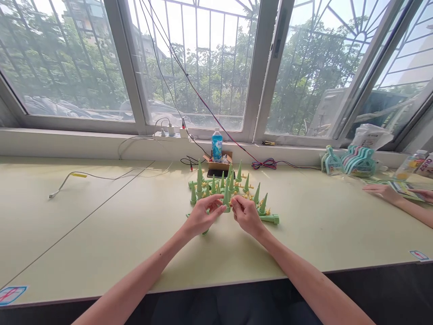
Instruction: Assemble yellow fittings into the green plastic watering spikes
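Observation:
Near the middle of the table, my left hand [203, 214] is curved, its thumb and index fingertips at a green plastic watering spike [226, 197] that stands point up. Opposite it, my right hand [246, 214] pinches a small yellow valve [231, 204] at the spike's side, mostly covered by the fingers. Behind both hands, several more green spikes stand upright, some with yellow valves [248, 186] sticking out sideways. A green spike [270, 219] lies flat just right of my right hand.
A blue-labelled bottle [217, 144] stands in a cardboard box [228, 158] behind the spikes. Bundled cable [265, 163] and a loose white cable [98, 176] lie on the table. At right are teal hangers [359, 161] and another person's hand [384, 192].

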### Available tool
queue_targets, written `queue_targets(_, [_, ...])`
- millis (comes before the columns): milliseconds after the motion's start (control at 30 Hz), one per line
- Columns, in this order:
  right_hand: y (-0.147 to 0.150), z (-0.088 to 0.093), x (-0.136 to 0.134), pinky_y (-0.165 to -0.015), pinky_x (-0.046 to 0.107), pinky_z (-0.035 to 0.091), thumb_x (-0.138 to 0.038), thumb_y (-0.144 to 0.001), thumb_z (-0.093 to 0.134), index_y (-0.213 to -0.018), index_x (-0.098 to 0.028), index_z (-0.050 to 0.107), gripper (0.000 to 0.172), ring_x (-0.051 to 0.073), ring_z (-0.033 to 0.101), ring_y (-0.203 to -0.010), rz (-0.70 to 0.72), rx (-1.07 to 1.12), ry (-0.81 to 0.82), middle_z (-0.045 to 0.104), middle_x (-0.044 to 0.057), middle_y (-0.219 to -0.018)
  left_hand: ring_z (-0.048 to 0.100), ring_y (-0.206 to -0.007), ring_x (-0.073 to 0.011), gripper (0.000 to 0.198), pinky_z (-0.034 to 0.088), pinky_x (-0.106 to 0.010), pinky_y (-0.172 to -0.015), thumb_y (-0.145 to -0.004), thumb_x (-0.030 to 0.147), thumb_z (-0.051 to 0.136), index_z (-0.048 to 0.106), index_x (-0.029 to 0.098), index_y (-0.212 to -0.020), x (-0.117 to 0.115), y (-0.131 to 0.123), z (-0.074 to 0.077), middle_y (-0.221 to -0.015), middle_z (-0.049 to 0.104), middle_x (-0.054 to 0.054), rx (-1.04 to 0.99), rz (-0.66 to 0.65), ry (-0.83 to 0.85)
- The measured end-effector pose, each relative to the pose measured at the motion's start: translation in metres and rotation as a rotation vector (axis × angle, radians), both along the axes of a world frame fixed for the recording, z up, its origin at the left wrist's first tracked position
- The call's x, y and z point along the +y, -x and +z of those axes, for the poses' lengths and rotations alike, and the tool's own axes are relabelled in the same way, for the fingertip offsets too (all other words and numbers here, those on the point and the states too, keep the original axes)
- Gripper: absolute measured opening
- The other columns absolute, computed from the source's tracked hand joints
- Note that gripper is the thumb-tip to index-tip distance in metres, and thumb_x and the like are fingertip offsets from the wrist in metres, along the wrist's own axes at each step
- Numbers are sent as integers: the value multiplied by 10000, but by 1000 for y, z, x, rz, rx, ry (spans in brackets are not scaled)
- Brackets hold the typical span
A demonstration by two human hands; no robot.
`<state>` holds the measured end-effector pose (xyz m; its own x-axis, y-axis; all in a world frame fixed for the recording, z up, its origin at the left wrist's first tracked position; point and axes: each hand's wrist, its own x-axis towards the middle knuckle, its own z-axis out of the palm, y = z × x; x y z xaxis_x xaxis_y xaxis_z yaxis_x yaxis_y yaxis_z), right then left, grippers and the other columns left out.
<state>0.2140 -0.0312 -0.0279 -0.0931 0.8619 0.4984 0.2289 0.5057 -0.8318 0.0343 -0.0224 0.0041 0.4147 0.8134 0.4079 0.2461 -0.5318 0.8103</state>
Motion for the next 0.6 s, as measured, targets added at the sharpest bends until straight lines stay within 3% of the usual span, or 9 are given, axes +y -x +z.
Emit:
queue_targets(233, [-1,2,0,-433,235,295,-469,-973,397,-689,-209,445,388,103,362,-432,-55,-91,-44,382,-47,-516,513,-647,-132,364,468,-278,-627,-852,402,607,646,174,-1134,2,0,-5,-889,656,-55,76,62,-98])
queue_targets(600, [-2,1,0,-433,237,293,-448,-981,386,-708,-205,477,377,103,381,-403,-21,-64,8,378,-58,-474,496,-630,-120,288,465,-252,-632,-861,299,584,680,210,-1117,0,-1,-3,-849,661,-28,139,111,-260])
